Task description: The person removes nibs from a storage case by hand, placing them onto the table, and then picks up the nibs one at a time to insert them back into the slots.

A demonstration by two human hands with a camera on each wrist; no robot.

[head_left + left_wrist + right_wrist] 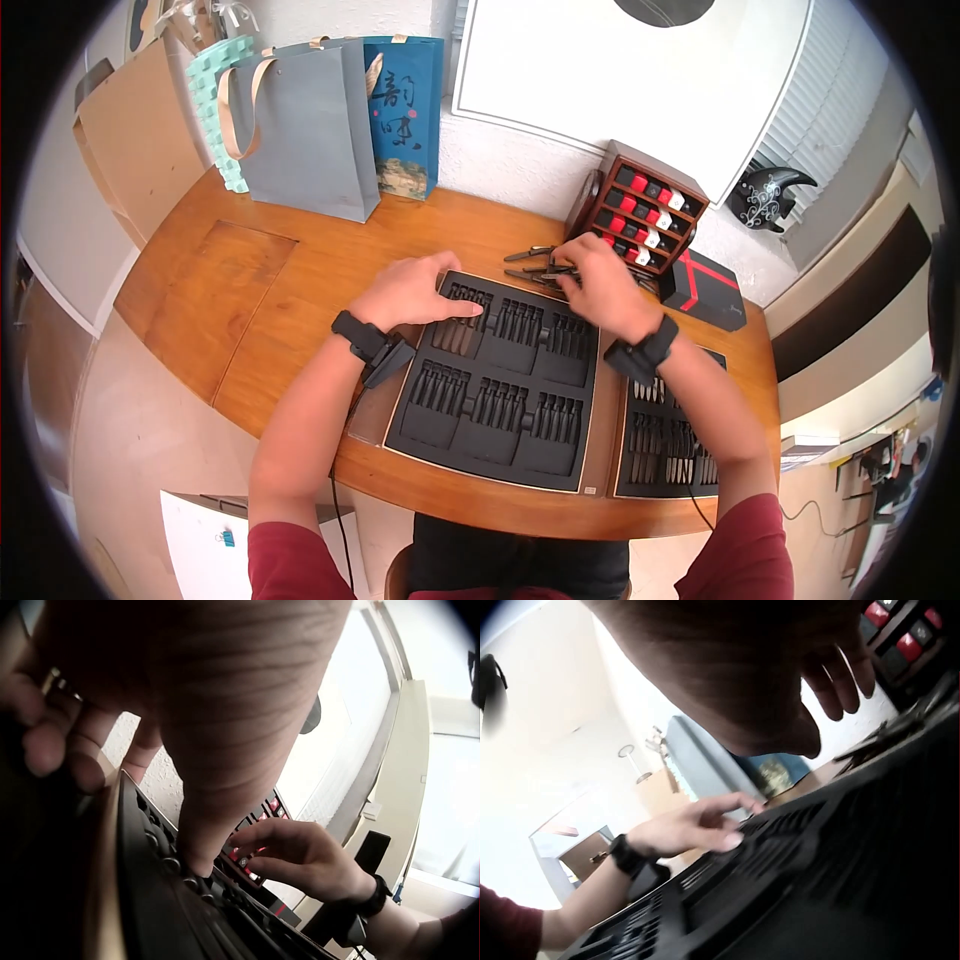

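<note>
A black tray (pixel 560 372) lies on the table, its slots filled with rows of slim dark-handled cutlery (pixel 500 405). My left hand (pixel 410 290) rests at the tray's far left corner. Its thumb (pixel 199 859) touches the handles in the upper left compartment, while the other fingers lie outside the edge. Beyond the far edge is a loose pile of dark, thin cutlery (pixel 530 274). Over this pile is my right hand (pixel 612 290), fingers lowered toward it; the thumb and fingers stand apart in the left wrist view.
A second cutlery tray (pixel 625 480) lies to the right, partly under the right forearm. Behind the pile stand a wooden rack (pixel 603 220) of red, black and white blocks and a black box (pixel 708 292) with red ribbon. Paper bags (pixel 305 140) stand at the back left.
</note>
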